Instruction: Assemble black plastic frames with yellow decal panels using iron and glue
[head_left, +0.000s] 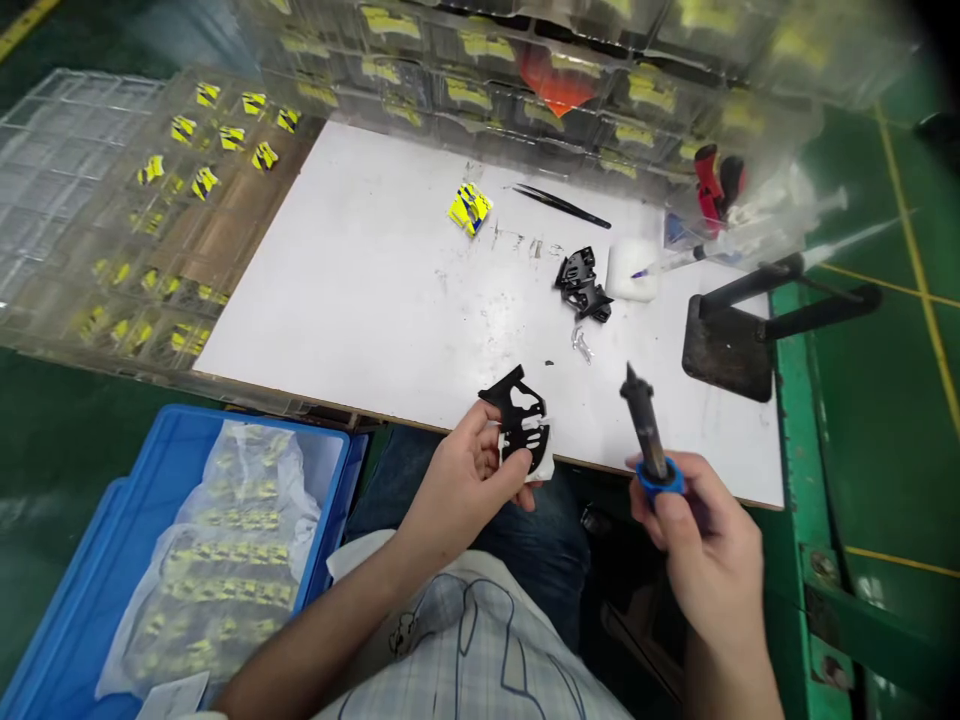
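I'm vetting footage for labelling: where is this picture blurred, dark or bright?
In the head view, the stacked clear trays look hazy, softest toward the upper right, where the corner falls to black; in the head view, the white tabletop is bright; also in the head view, the black part in the left hand and the blue-collared tool in the right hand are fairly crisp.

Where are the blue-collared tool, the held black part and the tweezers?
Blue-collared tool (647, 432): head view, on its shaft.
Held black part (514, 440): head view, beside its slots.
Tweezers (564, 207): head view, midway along.
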